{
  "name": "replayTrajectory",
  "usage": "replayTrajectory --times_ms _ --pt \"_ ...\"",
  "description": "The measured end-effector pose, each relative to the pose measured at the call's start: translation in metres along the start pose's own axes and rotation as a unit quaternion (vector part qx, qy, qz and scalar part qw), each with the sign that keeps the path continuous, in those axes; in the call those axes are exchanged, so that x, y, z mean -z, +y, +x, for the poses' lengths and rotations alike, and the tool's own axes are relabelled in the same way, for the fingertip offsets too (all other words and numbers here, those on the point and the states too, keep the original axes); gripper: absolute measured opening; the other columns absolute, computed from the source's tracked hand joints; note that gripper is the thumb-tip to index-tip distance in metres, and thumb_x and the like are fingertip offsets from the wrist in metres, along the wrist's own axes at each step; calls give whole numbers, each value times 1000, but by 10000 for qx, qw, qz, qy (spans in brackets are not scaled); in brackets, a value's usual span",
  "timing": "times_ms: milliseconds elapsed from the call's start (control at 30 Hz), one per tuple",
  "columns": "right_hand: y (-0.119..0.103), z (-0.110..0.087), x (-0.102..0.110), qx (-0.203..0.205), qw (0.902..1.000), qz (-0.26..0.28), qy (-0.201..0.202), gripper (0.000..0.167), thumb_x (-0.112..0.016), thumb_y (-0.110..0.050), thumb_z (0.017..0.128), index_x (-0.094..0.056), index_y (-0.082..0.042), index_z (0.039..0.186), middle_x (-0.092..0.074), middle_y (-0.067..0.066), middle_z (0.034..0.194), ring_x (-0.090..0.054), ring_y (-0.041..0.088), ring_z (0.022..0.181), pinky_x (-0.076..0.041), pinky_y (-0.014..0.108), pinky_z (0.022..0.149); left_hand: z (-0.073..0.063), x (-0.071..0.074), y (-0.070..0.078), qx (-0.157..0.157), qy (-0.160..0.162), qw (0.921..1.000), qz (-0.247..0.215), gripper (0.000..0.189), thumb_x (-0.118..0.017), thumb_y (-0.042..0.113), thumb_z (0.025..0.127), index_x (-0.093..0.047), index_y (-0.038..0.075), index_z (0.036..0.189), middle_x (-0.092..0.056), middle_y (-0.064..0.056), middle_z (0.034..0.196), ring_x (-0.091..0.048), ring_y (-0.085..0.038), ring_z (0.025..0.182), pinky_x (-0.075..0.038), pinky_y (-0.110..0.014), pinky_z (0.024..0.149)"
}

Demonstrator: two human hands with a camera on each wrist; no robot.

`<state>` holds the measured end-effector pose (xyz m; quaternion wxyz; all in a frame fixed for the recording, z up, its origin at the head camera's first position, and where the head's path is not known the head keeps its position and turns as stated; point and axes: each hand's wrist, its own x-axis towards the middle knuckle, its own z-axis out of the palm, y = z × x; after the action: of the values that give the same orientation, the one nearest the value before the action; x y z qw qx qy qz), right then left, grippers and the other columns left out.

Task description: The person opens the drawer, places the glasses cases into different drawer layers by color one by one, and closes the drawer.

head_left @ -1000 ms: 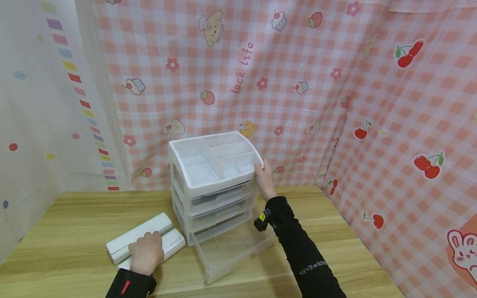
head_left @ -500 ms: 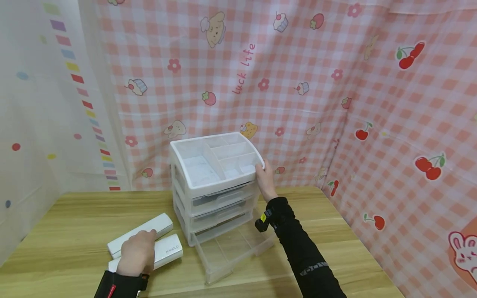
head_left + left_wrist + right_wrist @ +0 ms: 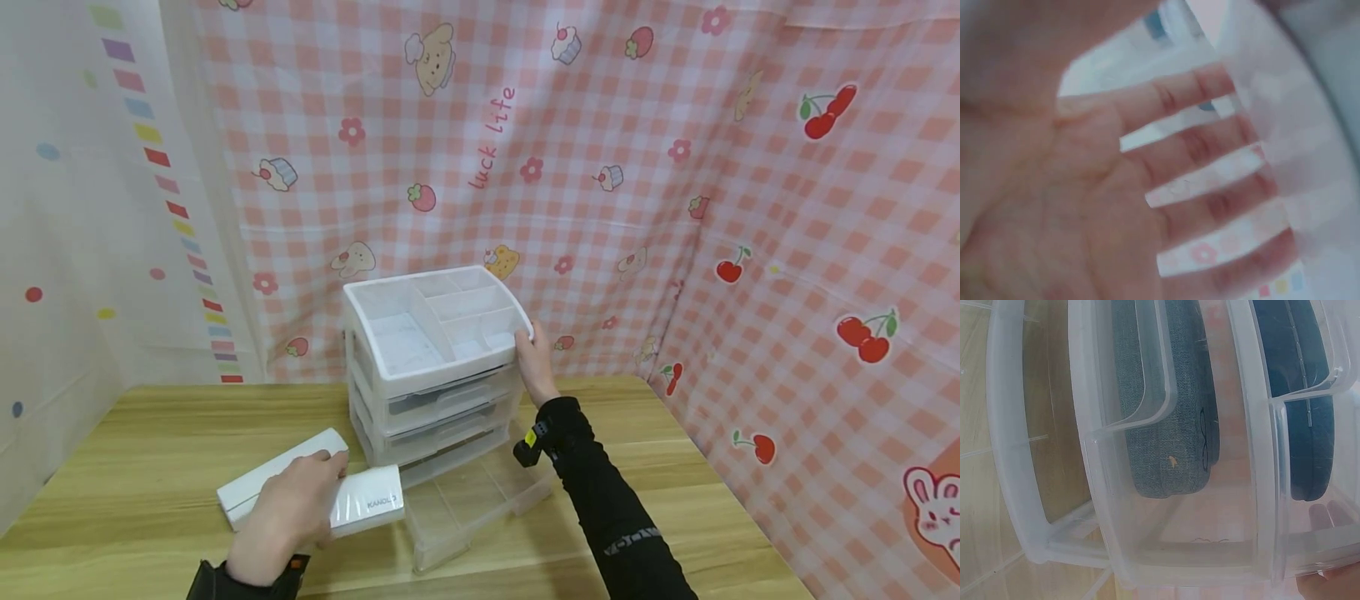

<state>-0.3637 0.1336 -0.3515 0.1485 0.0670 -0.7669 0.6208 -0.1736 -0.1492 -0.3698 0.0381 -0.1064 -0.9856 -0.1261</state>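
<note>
My left hand grips a white glasses case with dark lettering at one end. That end overlaps the left side of the pulled-out bottom drawer in the head view. In the left wrist view, the fingertips press against the case's pale surface. A second white case lies on the table behind this hand. My right hand holds the right front corner of the white drawer organizer, thumb over the top rim.
In the right wrist view, a grey-blue fabric case and a dark blue case lie in the closed upper drawers. The divided top tray is open above. A checked pink curtain hangs behind the wooden table.
My left hand has picked up the front white case and carried it to the right, towards the bottom drawer. The right hand keeps its hold on the organizer's corner.
</note>
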Motion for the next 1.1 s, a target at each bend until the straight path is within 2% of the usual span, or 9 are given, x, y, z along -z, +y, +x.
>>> replayTrajectory --times_ms 200,367,467,633,733,833,933,1100 --pt "0 0 0 -10 10000 48 -33 39 -37 -18 94 -45 -2 129 -52 17 127 -48 26 105 -37 39 95 0 1 17 -687 547 9961 29 60 -88 7 42 -61 11 95 -63 -3 90 -60 -24 82 -47 -42 58" --pt "0 0 0 -19 10000 29 -36 39 -36 -18 95 -44 -2 130 -51 17 128 -48 26 106 -37 39 95 3 -5 32 -1287 1193 9844 115 59 -89 14 46 -63 12 99 -66 -1 94 -60 -22 87 -48 -38 61" --pt "1 0 0 7 10000 25 -33 39 -36 -18 95 -44 -1 130 -51 17 129 -48 27 107 -36 41 96 7 -11 41 -1534 1689 9736 121 61 -89 15 46 -64 13 102 -68 -3 99 -61 -23 92 -51 -41 66" --pt "1 0 -1 49 10000 19 -16 39 -36 -18 95 -45 -3 130 -52 17 129 -48 27 107 -37 41 97 18 -28 55 -1862 2534 9492 139 62 -87 11 47 -63 13 105 -68 -5 105 -62 -24 99 -51 -46 78" --pt "1 0 -1 83 10000 26 -1 38 -37 -17 96 -46 -2 130 -52 18 127 -48 27 105 -36 38 95 25 -41 61 -2003 2971 9334 183 61 -86 12 47 -63 14 104 -68 -4 103 -62 -23 98 -50 -43 80" --pt "2 0 0 113 9999 58 29 37 -37 -16 96 -46 0 128 -52 19 125 -47 26 102 -35 36 91 32 -53 67 -2055 3233 9234 238 60 -85 14 46 -66 14 103 -69 -2 100 -62 -21 95 -47 -38 78" --pt "2 2 1 72 9999 107 29 36 -38 -15 96 -47 1 127 -53 20 124 -46 25 101 -34 34 90 39 -64 73 -2008 3297 9222 216 59 -84 16 46 -67 14 103 -68 -1 99 -61 -19 94 -43 -35 75" --pt "1 2 0 142 9998 118 63 32 -39 -13 95 -49 4 120 -53 21 117 -45 25 97 -34 32 87 50 -78 85 -1704 3091 9354 194 60 -86 15 47 -68 13 104 -68 -2 99 -61 -19 96 -45 -37 74"
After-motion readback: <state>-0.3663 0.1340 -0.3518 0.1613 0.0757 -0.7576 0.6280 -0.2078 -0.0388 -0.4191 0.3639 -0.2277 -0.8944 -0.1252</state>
